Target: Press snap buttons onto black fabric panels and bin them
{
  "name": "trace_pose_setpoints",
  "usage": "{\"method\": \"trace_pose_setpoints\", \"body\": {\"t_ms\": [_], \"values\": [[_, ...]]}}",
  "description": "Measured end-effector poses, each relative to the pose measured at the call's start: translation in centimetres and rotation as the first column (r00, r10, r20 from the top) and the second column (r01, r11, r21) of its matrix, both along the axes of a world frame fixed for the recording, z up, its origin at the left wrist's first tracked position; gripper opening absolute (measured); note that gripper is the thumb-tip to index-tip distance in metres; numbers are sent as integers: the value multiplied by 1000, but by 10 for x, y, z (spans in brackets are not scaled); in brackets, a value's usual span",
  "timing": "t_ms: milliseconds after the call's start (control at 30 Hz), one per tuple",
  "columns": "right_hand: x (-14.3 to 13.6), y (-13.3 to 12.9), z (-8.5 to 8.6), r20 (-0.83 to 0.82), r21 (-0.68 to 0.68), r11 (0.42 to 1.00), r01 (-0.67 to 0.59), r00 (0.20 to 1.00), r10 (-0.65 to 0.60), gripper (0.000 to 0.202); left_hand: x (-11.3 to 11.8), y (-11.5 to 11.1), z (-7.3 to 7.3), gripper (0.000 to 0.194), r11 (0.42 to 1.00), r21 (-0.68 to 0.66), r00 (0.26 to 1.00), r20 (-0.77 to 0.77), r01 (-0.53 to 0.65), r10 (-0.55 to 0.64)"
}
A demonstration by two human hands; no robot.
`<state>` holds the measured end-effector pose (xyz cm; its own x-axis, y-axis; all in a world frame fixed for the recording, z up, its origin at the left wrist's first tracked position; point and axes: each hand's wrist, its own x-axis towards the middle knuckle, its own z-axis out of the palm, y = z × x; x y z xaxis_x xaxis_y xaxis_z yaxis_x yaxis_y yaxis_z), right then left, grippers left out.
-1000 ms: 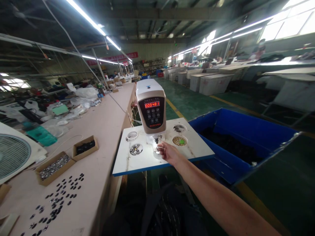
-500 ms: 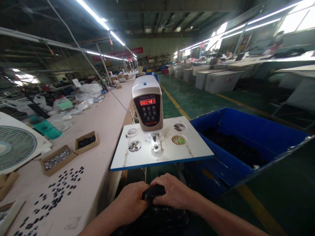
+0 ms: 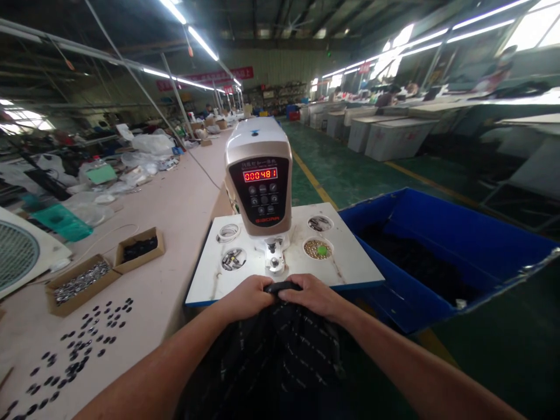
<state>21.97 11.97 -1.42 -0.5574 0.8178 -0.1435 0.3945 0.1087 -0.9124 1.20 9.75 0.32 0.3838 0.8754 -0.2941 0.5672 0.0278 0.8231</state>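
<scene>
Black cloth (image 3: 284, 338) between fingers (image 3: 301, 280) and thumbs (image 3: 289, 296)

The single view looks out from the person's head, forward and down over the nearby bare hands (image 3: 245, 298) (image 3: 314, 295) toward a white-and-gold machine with a red digital display (image 3: 258, 140) near mid-frame. Its wide field takes in a long pale-pink desk (image 3: 175, 204) at left, an open blue bin (image 3: 455, 227) at right, and the hall's distant pale back wall (image 3: 280, 69).
</scene>
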Motion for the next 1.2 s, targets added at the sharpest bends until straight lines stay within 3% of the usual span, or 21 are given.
{"method": "trace_pose_setpoints", "body": {"t_ms": [167, 500, 800, 1000, 1200], "values": [[-9, 39, -9, 56, 198, 979, 43, 997, -55, 26, -7, 34, -8, 21, 996, -61, 995, 73, -64, 69], [-24, 89, -25, 7, 312, 942, 122, 991, -131, 17, -9, 77, -16, 15, 979, -101, 975, 115, -179, 190], [-31, 100, -23, 35, 298, 949, 99, 993, -114, 20, -16, 89, -24, 15, 968, -103, 963, 119, -229, 240], [-31, 102, -25, 50, 259, 962, 88, 993, -104, 18, -20, 93, -32, 24, 941, -270, 940, 213, -204, 265], [-23, 102, -25, 35, 312, 950, 32, 998, -45, 23, -23, 96, -34, 31, 906, -369, 914, 254, -209, 315]]}}
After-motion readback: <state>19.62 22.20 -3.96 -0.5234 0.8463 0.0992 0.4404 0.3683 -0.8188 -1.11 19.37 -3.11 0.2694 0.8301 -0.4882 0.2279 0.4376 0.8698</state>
